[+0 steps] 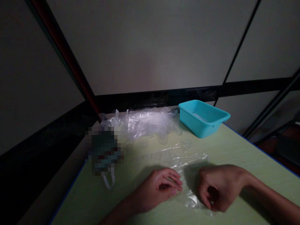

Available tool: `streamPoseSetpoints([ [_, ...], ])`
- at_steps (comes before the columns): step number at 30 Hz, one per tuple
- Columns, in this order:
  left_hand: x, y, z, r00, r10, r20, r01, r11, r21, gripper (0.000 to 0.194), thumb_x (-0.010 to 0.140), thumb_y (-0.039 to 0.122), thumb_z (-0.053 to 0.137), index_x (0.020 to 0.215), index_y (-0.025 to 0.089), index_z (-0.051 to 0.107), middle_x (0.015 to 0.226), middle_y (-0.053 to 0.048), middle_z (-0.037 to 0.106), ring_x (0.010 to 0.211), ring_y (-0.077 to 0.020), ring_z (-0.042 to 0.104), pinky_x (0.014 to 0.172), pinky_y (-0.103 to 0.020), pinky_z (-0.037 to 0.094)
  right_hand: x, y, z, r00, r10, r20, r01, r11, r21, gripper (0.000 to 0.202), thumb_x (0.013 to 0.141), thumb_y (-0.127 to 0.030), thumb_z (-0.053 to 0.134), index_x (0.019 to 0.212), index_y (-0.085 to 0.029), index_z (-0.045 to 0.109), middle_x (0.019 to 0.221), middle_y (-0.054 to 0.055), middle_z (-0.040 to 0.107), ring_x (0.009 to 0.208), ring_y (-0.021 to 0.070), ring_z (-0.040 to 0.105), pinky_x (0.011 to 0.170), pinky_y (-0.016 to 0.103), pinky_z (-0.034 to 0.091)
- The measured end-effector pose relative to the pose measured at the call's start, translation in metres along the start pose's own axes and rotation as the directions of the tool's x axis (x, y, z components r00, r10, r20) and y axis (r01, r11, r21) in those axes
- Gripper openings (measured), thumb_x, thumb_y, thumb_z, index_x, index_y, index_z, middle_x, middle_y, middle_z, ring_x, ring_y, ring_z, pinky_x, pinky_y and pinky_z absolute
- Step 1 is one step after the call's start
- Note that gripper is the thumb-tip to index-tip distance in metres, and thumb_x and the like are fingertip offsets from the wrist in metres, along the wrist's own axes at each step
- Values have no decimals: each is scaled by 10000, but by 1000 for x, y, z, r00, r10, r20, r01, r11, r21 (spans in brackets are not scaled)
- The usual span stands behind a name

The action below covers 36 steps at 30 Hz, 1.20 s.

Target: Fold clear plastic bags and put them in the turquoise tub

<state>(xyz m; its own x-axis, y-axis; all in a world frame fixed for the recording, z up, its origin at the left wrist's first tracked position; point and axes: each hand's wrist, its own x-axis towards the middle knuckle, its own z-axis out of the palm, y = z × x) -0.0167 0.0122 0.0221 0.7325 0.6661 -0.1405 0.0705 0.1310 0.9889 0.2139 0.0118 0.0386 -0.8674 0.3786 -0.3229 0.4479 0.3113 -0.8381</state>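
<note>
A thin, clear disposable plastic glove (173,158) lies spread on the table, its outline faint in the dim light. My right hand (217,187) is closed in a pinch at the glove's near right edge, where the film is crumpled and shiny. Resting at the glove's near left side, my left hand (161,186) has its fingers loosely stretched and apart from the thumb, with nothing visible in them. Farther back lies a pile of similar clear gloves (152,122), with rounded finger ends showing along its front.
A turquoise plastic basin (203,118) stands at the table's back right. On the left is a blurred-out object (105,151) with a white strap (109,179). Crumpled clear plastic (112,119) lies behind it. The pale green table (236,150) meets cabinet panels (150,47) at the back.
</note>
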Motion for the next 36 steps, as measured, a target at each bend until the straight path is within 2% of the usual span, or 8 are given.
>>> streamPoseSetpoints([
  [8, -3, 3, 2, 998, 15, 53, -18, 998, 58, 246, 762, 188, 580, 992, 128, 516, 993, -101, 600, 928, -195, 593, 813, -324, 432, -8, -5, -11, 988, -90, -126, 102, 991, 90, 91, 572, -72, 591, 652, -85, 632, 512, -58, 436, 429, 30, 355, 390, 138, 285],
  [11, -4, 4, 2, 998, 22, 66, -27, 997, 78, 289, 759, 153, 565, 1038, 137, 491, 1012, -97, 590, 925, -186, 586, 816, -330, 430, -7, -6, -18, 962, -202, -186, 217, 974, 63, 47, 589, -115, 620, 633, -97, 627, 584, -25, 482, 513, 55, 414, 449, 160, 325],
  [14, -4, 4, 1, 998, 12, 69, -19, 995, 93, 350, 731, 119, 573, 1066, 149, 476, 1018, -86, 587, 918, -177, 582, 813, -327, 431, -6, -3, -24, 951, -225, -213, 250, 964, 95, 37, 617, -123, 616, 644, -98, 618, 704, 27, 564, 619, 86, 484, 503, 178, 360],
  [20, -2, -1, 2, 999, -14, 42, 9, 994, 106, 574, 597, 30, 629, 1121, 177, 444, 992, -56, 596, 900, -183, 586, 747, -298, 450, -6, 5, -26, 975, -83, -207, 148, 935, 322, 67, 671, -137, 607, 704, -87, 578, 728, 48, 631, 516, 51, 501, 474, 164, 397],
  [25, -3, -2, 3, 999, -27, 35, 22, 991, 128, 555, 612, -6, 551, 1123, 186, 447, 995, -42, 599, 901, -178, 597, 738, -283, 452, -3, 12, -25, 977, -36, -209, 135, 865, 484, 127, 714, -198, 614, 722, -104, 529, 725, 65, 651, 463, 45, 516, 429, 155, 414],
  [30, -3, -2, 3, 999, -10, 38, 4, 990, 144, 567, 608, -14, 562, 1132, 176, 455, 994, -48, 610, 897, -179, 602, 724, -279, 459, -4, 13, -25, 974, 0, -225, 95, 907, 410, 232, 634, -251, 713, 703, -106, 546, 588, -7, 593, 469, 45, 502, 432, 138, 397],
  [32, -2, -2, 3, 999, -17, 36, 12, 991, 136, 555, 601, -14, 575, 1113, 171, 466, 989, -53, 616, 893, -180, 606, 726, -284, 461, -6, 11, -23, 985, 46, -166, 18, 932, 363, 298, 548, -267, 770, 687, -108, 559, 535, -41, 553, 451, 42, 491, 412, 127, 379],
  [36, -2, -1, 4, 999, -23, 36, 18, 993, 115, 455, 622, 7, 574, 1046, 153, 500, 987, -67, 621, 903, -189, 607, 734, -298, 464, -8, 11, -16, 984, 158, 79, -176, 900, 398, 419, 450, -359, 798, 707, -122, 567, 533, -60, 536, 389, 44, 479, 345, 129, 362],
])
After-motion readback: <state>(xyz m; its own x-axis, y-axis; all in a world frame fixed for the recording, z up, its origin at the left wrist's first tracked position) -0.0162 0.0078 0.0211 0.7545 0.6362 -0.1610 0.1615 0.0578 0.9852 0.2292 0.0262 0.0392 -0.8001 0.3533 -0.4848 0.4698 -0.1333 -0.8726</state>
